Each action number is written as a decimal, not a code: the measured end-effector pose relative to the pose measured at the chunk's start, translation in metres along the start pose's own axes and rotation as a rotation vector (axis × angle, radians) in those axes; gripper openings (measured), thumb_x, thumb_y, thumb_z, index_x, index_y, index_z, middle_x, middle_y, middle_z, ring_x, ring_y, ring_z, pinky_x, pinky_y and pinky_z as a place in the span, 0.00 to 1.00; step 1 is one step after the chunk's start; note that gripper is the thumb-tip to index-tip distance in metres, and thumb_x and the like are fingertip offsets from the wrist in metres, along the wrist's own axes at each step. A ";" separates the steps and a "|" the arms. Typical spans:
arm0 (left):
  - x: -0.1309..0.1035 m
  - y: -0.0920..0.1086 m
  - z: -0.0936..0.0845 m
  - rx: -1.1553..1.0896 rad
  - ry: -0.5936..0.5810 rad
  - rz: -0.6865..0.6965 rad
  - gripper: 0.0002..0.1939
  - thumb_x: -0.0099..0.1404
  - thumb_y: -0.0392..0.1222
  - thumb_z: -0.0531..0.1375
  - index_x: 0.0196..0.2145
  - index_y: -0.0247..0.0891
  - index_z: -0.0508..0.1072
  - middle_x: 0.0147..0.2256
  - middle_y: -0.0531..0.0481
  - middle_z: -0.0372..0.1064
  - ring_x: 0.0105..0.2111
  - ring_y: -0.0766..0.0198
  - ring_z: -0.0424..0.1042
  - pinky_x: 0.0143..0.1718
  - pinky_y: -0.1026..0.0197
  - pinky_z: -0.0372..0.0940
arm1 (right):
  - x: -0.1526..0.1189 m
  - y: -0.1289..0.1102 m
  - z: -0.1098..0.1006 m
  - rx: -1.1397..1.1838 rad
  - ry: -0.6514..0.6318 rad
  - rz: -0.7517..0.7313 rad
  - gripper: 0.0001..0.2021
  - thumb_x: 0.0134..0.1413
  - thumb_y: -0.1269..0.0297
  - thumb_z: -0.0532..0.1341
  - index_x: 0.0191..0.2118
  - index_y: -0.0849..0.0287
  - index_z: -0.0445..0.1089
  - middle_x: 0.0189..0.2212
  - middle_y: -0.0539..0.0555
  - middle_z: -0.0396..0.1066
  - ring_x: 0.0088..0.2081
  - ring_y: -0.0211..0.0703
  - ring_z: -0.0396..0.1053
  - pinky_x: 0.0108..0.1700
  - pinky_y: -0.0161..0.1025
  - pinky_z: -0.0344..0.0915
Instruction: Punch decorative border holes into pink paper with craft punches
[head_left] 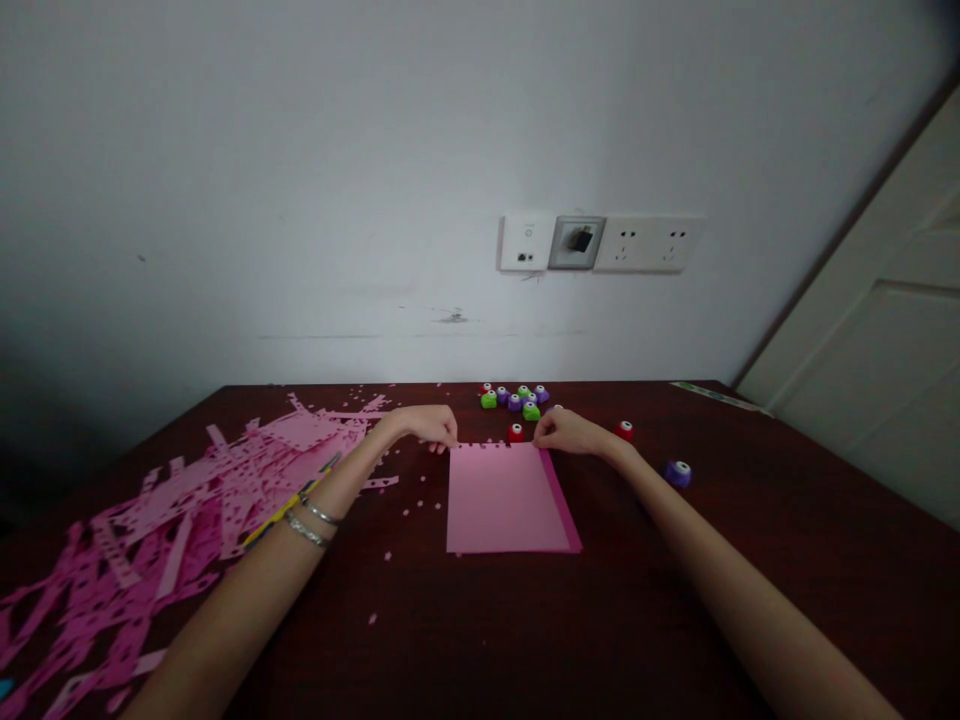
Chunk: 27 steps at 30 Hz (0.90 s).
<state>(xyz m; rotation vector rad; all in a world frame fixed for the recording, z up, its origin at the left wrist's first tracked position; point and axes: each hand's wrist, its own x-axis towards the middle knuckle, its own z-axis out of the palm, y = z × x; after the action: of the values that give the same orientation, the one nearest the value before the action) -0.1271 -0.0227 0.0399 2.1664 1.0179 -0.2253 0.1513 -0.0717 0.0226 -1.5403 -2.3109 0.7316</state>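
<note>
A pale pink sheet of paper [504,505] lies in front of me, over a darker pink sheet [564,505] that shows along its right side. The pale sheet's far edge has a row of small notches. With fingertips pinched, my left hand [429,425] holds the far left corner. At the far right corner, my right hand [571,433] is closed on the paper in the same way. Just beyond the far edge, between both hands, sits a red craft punch [516,433]. Two bracelets are on my left wrist.
Pink punched paper strips [187,500] are heaped at left, with a yellow-and-blue ruler-like strip [289,505] beside them. Several green and purple punches [514,402] stand near the wall. A red punch [624,430] and a purple punch [679,473] are at right. Tiny pink cut-outs are scattered about.
</note>
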 end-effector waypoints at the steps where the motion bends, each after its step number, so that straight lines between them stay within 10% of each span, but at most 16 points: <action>1: 0.002 -0.002 0.000 0.002 -0.004 -0.003 0.08 0.51 0.42 0.57 0.24 0.34 0.72 0.19 0.51 0.67 0.19 0.68 0.63 0.21 0.65 0.55 | 0.000 0.000 0.000 0.001 0.005 0.001 0.09 0.41 0.68 0.57 0.26 0.64 0.75 0.24 0.53 0.73 0.28 0.41 0.67 0.30 0.34 0.60; 27: 0.007 -0.014 0.000 0.008 0.052 -0.039 0.09 0.51 0.42 0.57 0.21 0.33 0.68 0.17 0.53 0.63 0.17 0.71 0.62 0.18 0.68 0.52 | 0.004 -0.003 0.009 -0.061 0.050 -0.023 0.08 0.39 0.72 0.54 0.17 0.64 0.67 0.16 0.50 0.64 0.21 0.35 0.59 0.24 0.31 0.53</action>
<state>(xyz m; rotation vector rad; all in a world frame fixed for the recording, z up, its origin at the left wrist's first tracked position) -0.1327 -0.0124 0.0294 2.1708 1.0908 -0.1923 0.1430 -0.0715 0.0163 -1.5367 -2.3311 0.6154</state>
